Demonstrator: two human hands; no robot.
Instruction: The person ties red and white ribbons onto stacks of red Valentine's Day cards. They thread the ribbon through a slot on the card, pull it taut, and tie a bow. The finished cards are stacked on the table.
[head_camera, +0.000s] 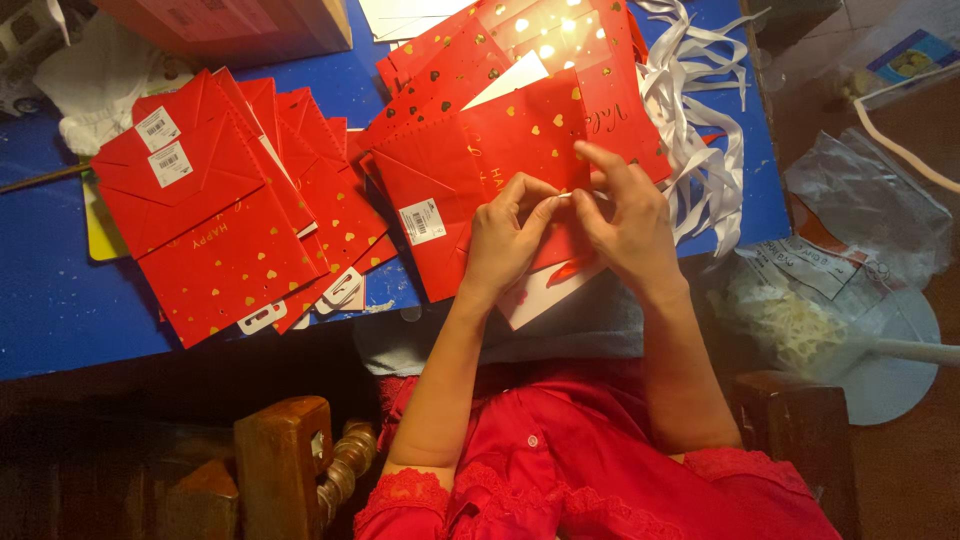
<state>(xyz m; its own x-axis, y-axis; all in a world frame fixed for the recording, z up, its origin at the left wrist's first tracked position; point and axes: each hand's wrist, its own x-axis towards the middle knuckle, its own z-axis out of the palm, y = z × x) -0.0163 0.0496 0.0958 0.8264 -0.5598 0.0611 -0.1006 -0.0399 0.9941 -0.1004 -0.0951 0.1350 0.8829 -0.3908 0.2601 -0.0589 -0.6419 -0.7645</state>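
- The left hand (505, 235) and right hand (620, 215) meet over a flattened red gift bag (480, 160) at the near edge of the blue table (60, 300).
- Both hands pinch a thin white ribbon end (567, 195) between thumb and forefinger; the short piece runs left to right.
- The bag lies tilted, its long axis running from near left to far right.
- A pile of white ribbons (700, 130) lies just right of the right hand.
- A stack of red gift bags (220, 220) lies well to the left.
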